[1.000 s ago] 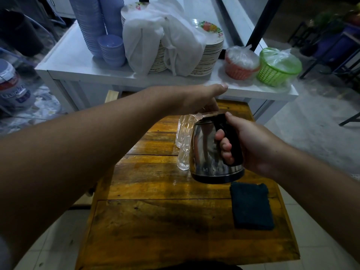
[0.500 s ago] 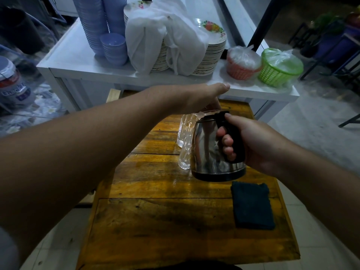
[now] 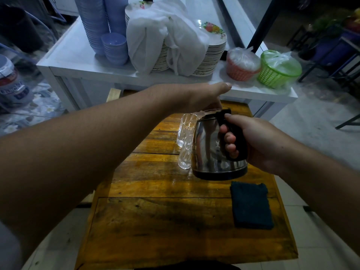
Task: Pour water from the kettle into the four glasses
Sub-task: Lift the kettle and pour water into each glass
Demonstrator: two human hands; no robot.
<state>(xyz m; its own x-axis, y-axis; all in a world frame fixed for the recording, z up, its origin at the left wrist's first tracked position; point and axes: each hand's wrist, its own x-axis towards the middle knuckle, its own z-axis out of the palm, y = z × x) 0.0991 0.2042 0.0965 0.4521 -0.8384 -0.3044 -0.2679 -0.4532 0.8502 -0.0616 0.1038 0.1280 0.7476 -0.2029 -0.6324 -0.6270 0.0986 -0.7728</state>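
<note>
My right hand [image 3: 259, 145] grips the black handle of a steel kettle [image 3: 209, 151], which hangs just above the wooden table [image 3: 155, 221] and leans a little to the left. Two clear glasses [image 3: 186, 145] stand upright in a row right beside the kettle's left side. My left hand [image 3: 202, 96] reaches across above the kettle's top, palm down with its fingers curled behind the kettle. What those fingers touch is hidden. Any other glasses are hidden behind the kettle.
A dark blue cloth [image 3: 251, 205] lies on the table to the right, below the kettle. Behind the table a white counter [image 3: 78, 61] carries stacked blue bowls [image 3: 113, 45], cloth-covered plates [image 3: 212, 49], and an orange basket [image 3: 241, 65] and a green basket [image 3: 278, 69].
The kettle has lifted very slightly in my right hand. My left hand stays over its top. The glasses have not moved.
</note>
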